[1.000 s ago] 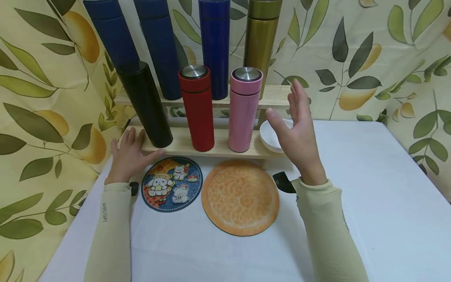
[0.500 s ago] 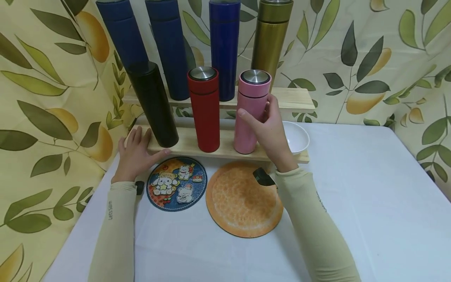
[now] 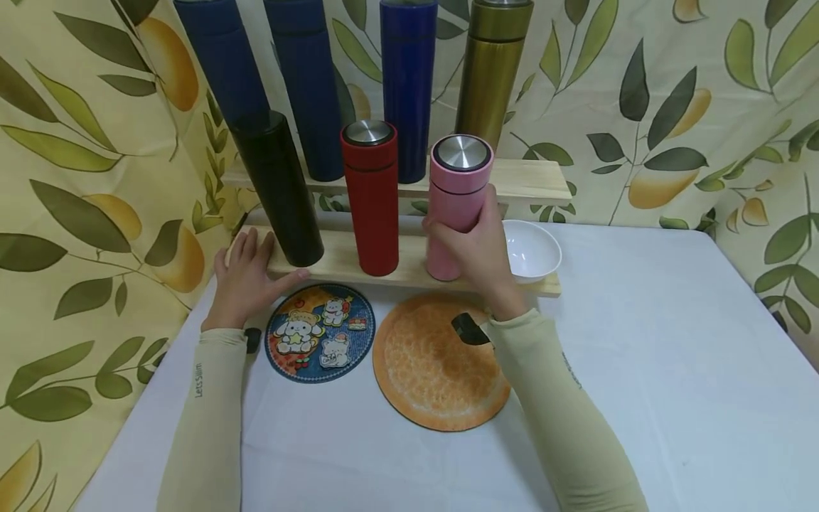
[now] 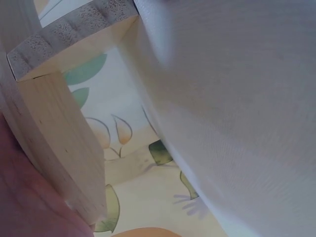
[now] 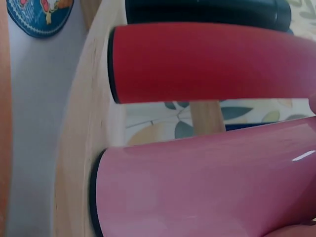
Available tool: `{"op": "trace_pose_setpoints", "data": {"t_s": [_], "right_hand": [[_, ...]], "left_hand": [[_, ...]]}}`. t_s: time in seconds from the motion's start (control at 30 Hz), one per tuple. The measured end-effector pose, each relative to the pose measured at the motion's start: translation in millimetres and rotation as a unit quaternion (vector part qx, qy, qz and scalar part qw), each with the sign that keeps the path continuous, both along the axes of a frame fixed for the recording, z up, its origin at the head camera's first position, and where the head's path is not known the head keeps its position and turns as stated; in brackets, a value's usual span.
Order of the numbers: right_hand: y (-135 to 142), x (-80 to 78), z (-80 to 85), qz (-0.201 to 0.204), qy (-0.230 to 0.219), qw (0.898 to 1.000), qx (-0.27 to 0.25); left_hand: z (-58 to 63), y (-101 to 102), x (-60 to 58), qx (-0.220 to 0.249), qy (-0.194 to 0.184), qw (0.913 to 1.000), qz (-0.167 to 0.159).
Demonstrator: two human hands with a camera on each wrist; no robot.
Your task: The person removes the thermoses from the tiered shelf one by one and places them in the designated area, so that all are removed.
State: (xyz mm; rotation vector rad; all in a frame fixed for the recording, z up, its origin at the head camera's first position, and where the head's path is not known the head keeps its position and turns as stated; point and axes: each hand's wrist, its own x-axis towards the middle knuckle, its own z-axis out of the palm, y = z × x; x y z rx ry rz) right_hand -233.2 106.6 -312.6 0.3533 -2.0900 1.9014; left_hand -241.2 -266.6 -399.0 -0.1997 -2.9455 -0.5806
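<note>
In the head view my right hand [image 3: 476, 252] grips the pink thermos bottle [image 3: 459, 195], fingers behind and thumb across its front. The bottle's base [image 5: 98, 192] is at the lower shelf's front edge; whether it touches the wood I cannot tell. My left hand [image 3: 246, 281] rests with spread fingers on the left end of the wooden two-tier rack [image 3: 333, 256], its palm against the wood in the left wrist view. A red thermos [image 3: 371, 206] and a black bottle [image 3: 281, 195] stand between the hands on the lower shelf.
Two dark blue bottles [image 3: 307, 92], a glossy blue one [image 3: 407, 92] and a gold one [image 3: 493, 78] stand on the upper shelf. A white bowl [image 3: 534, 249] sits at the lower shelf's right end. A cartoon mat [image 3: 348, 341] and round orange mat [image 3: 435, 370] lie in front.
My right hand has come left from beside the bowl and taken hold of the pink thermos, whose top has since come slightly toward me. My left hand stays on the rack.
</note>
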Motion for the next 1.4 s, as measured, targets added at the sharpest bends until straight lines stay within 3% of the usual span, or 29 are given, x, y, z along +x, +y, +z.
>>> {"op": "trace_pose_setpoints", "data": {"t_s": [0.43, 0.77, 1.0, 1.23, 1.4], "right_hand": [[4, 22.8, 1.3, 0.034, 0.006, 0.999, 0.006], [18, 58.5, 19.0, 0.04, -0.038, 0.998, 0.021], [43, 87.0, 27.7, 0.038, -0.049, 0.995, 0.073], [84, 108.2, 28.6, 0.052, -0.064, 0.994, 0.066], [115, 117.7, 25.4, 0.02, -0.074, 0.994, 0.072]], "left_hand": [[1.5, 1, 0.7, 0.007, -0.001, 1.0, 0.0], [-1.0, 0, -2.2, 0.01, 0.001, 0.9999, -0.001], [-1.1, 1, -1.0, 0.011, 0.001, 0.9999, 0.0], [-0.1, 1, 0.2, 0.012, 0.005, 0.9999, -0.001], [-1.1, 1, 0.1, 0.012, 0.011, 0.9999, -0.002]]}}
